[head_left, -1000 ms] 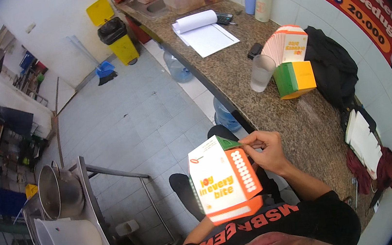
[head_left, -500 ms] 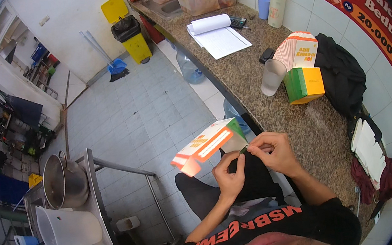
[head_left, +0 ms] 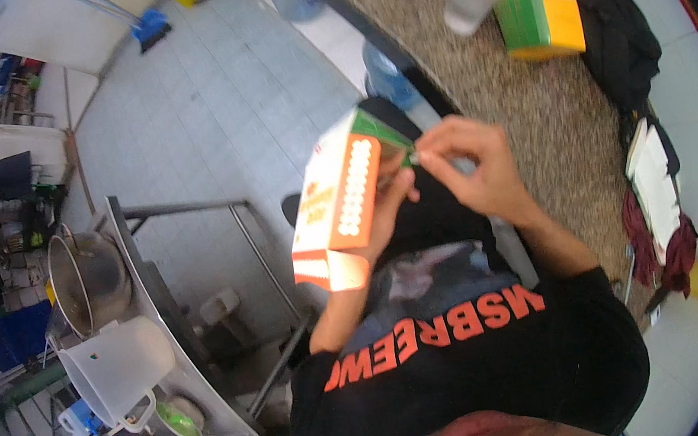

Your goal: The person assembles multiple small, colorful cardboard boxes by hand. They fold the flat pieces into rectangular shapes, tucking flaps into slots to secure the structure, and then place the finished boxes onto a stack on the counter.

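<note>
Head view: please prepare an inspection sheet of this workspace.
Surface: brown speckled stone counter, right side.
Job's things: white-and-orange cardboard box with green flap, not closed.
Clutter: translucent tapered cup, black cloth bundle on the counter.
Grip: right hand pinches the green flap; left hand partly hidden behind the box.
Cables: nothing seen clearly.
Surroundings: blue-grey tiled floor; metal table at left with steel pot and translucent plastic jug.

Black shirt (head_left: 508, 381); orange-red lettering (head_left: 439, 331)
</note>
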The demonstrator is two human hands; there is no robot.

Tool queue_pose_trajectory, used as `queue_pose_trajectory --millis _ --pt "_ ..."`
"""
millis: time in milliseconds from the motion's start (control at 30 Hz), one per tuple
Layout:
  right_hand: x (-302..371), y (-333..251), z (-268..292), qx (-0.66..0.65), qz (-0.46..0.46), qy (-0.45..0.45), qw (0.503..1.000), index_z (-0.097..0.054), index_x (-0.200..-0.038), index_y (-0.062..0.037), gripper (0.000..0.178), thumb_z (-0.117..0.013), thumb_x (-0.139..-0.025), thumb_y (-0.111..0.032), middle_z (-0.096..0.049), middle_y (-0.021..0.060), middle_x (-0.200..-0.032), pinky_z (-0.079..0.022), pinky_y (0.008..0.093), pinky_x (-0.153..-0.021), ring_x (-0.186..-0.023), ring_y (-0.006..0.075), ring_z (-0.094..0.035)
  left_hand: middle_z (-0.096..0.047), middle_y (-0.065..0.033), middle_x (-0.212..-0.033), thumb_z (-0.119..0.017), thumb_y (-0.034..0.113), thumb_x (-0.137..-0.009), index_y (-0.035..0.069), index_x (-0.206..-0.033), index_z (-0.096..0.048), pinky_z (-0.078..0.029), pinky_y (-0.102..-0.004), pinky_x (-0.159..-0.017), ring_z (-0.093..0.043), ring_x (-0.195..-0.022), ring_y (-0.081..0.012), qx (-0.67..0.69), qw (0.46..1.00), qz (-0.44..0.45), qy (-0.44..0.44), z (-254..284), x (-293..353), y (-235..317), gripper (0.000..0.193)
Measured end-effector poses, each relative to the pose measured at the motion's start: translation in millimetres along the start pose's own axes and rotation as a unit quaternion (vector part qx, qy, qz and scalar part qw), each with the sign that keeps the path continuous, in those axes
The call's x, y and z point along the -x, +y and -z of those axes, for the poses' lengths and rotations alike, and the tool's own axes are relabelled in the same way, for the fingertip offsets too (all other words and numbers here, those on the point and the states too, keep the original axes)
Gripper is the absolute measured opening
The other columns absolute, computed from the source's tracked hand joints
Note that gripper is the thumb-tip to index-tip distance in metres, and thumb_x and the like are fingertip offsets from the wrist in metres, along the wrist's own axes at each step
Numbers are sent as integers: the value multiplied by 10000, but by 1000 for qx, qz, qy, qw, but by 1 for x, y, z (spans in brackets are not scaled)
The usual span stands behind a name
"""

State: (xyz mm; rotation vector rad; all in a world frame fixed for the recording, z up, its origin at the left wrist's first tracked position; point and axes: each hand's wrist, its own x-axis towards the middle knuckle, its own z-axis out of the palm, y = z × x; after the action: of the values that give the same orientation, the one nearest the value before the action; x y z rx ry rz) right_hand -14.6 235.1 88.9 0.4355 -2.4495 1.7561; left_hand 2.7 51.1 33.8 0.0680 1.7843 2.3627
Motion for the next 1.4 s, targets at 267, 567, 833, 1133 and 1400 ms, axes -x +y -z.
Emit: queue_pose_trajectory --millis 267,567,833,1133,1400 --pt "-3 3 1 14 30 9 999 -753 -926 39 74 -729 -863 7 -733 124 -962 -570 262 -701 -794 162 -736 -713 -180 -1135 -674 -12 -953 -49 -1200 -692 -639 -344 -784 -726 -927 -236 102 994 -42 9 -7 0 -4 250" --pt "-4 -8 6 40 47 9 998 -760 -940 13 94 -737 -849 6 -719 118 -996 -580 316 -740 -827 203 -738 -713 -163 -1111 -697 -40 -930 -54 -1132 -701 -636 -340 -792 -715 -939 -228 141 987 -70 35 -21 -6 0 202" --pt "-8 -5 12 56 90 -36 994 -758 -1054 4 209 -766 -848 -30 -679 142 -1123 -577 353 -853 -1000 271 -702 -724 -119 -1084 -771 30 -901 -34 -1133 -713 -561 -295 -847 -688 -962 -174 76 991 -88 68 -25 -16 3 248" --pt "-9 7 -8 127 125 -16 984 -755 -1069 -14 253 -732 -826 53 -592 230 -1385 -538 422 -1030 -1223 356 -645 -726 -64 -1098 -670 127 -999 3 -1177 -709 -509 -318 -881 -666 -977 -178 -3 992 -91 89 -29 -11 -10 220" --pt "-1 23 -13 107 114 -3 988 -565 -1155 -1 407 -747 -795 56 -583 214 -1305 -473 428 -1068 -1269 357 -571 -710 -159 -1095 -663 151 -976 11 -1136 -728 -512 -395 -896 -677 -1025 -276 -194 966 -133 111 -23 -6 -12 223"
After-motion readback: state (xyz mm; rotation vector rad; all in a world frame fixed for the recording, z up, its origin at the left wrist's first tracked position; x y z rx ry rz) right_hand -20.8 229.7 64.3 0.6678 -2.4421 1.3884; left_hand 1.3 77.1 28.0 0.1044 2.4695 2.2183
